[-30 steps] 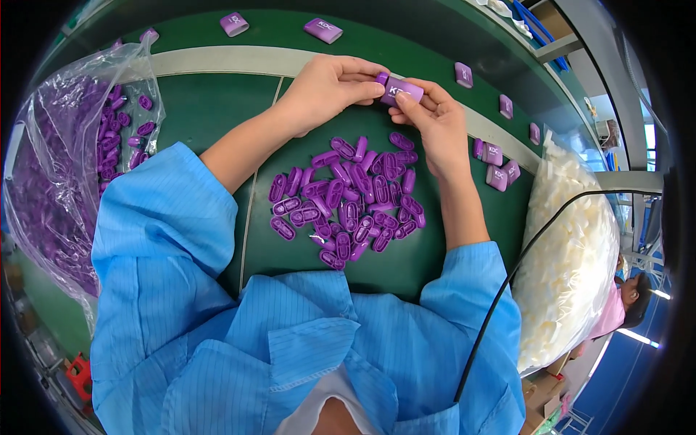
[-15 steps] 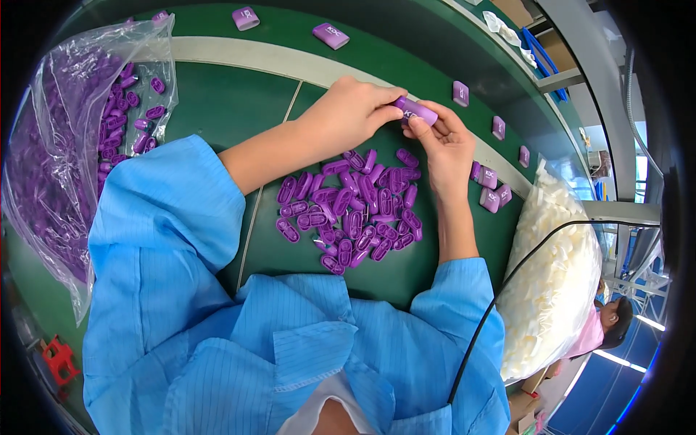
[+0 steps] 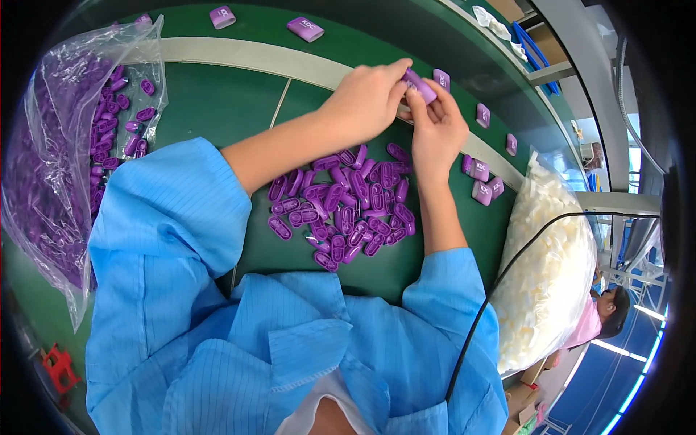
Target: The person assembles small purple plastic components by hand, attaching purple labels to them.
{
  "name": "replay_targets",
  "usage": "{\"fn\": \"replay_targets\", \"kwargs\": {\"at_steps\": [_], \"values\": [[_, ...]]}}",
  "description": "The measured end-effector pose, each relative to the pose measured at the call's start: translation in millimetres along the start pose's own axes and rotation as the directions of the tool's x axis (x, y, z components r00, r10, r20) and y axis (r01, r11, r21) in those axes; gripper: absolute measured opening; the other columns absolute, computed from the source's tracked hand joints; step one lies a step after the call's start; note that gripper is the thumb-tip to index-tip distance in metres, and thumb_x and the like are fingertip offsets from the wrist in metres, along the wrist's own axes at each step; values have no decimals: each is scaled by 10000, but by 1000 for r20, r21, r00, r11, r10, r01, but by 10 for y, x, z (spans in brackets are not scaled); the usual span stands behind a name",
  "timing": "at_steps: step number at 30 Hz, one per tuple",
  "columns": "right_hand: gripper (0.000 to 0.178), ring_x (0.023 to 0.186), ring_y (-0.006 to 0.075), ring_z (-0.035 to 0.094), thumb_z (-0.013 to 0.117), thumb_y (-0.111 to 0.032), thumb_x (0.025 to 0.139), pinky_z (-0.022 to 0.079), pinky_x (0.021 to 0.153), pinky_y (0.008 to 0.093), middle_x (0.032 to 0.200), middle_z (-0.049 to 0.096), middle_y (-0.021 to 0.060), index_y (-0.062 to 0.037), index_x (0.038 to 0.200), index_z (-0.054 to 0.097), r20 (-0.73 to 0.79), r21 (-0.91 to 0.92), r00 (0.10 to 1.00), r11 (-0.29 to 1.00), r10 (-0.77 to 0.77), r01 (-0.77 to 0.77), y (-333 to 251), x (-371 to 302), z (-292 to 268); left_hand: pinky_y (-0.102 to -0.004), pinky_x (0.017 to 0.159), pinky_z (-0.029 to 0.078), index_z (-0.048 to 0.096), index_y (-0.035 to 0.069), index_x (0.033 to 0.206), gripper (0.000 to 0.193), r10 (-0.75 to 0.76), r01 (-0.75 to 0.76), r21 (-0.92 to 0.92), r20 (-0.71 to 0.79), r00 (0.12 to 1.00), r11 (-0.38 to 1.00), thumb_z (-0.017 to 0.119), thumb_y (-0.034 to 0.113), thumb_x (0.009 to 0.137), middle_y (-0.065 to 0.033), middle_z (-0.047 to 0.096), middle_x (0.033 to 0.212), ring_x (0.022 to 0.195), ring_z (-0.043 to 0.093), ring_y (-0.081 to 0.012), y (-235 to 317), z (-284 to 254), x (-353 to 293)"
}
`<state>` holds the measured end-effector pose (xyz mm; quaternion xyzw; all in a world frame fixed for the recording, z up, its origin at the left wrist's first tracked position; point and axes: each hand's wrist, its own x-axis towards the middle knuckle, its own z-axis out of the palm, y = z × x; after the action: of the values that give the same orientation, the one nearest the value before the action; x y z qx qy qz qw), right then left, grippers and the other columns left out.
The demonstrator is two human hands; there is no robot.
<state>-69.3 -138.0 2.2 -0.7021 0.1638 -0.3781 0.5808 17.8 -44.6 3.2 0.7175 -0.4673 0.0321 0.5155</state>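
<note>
Both hands are raised above the far part of the green work table, holding one small purple plastic case [image 3: 420, 87] between them. My left hand [image 3: 368, 100] pinches its upper left end with thumb and fingers. The fingers of my right hand [image 3: 439, 130] close round its lower right end. The case is tilted, and fingertips hide part of it. Below my hands lies a pile of darker purple oval plastic caps [image 3: 348, 203], several with their hollow side up.
Purple cases [image 3: 305, 29] are spaced along the green strip beyond the pale rail [image 3: 239, 52]. Several more cases [image 3: 481, 191] sit to the right. A clear bag of purple caps [image 3: 58, 159] stands left, and a bag of cream-coloured pieces [image 3: 547, 275] right. A black cable [image 3: 482, 319] crosses my right sleeve.
My hands have risen slightly, and the case between them is tilted more steeply. The whole view has shifted a little, so the table things appear farther left.
</note>
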Motion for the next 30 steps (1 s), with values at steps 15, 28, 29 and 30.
{"fn": "replay_targets", "kwargs": {"at_steps": [15, 28, 29, 30], "values": [[373, 874, 302, 607, 568, -336, 821, 475, 776, 344, 969, 614, 183, -35, 1035, 618, 178, -683, 970, 689, -165, 243, 237, 918, -296, -310, 773, 479, 614, 36, 1053, 363, -295, 272, 132, 209, 932, 953, 567, 276, 786, -138, 656, 912, 855, 632, -254, -524, -201, 652], [363, 769, 144, 606, 655, -134, 781, 483, 705, 234, 931, 600, 110, 43, 1073, 530, 22, -216, 973, 951, 230, -220, 163, 516, -660, -345, 929, 386, 588, 53, 1069, 369, 97, -97, -28, 534, 840, 995, 622, 149, 715, -113, 524, 1100, 1060, 480, -282, -207, -217, 67], [320, 759, 110, 594, 640, -88, 797, 481, 688, 213, 900, 599, 89, 49, 1063, 528, 58, 111, 969, 963, 242, -247, 122, 420, -681, -347, 928, 386, 593, 52, 1058, 366, 151, -161, -33, 577, 803, 986, 625, 147, 707, -110, 529, 1081, 1052, 482, -279, -120, -175, 3], [241, 750, 133, 598, 603, -69, 826, 486, 698, 218, 896, 605, 80, 45, 1027, 538, 118, 188, 943, 925, 311, -329, 61, 353, -692, -347, 930, 382, 614, 57, 1018, 329, 181, -205, -25, 579, 795, 979, 642, 147, 703, -104, 531, 1059, 1055, 475, -267, -104, -108, -54]]}}
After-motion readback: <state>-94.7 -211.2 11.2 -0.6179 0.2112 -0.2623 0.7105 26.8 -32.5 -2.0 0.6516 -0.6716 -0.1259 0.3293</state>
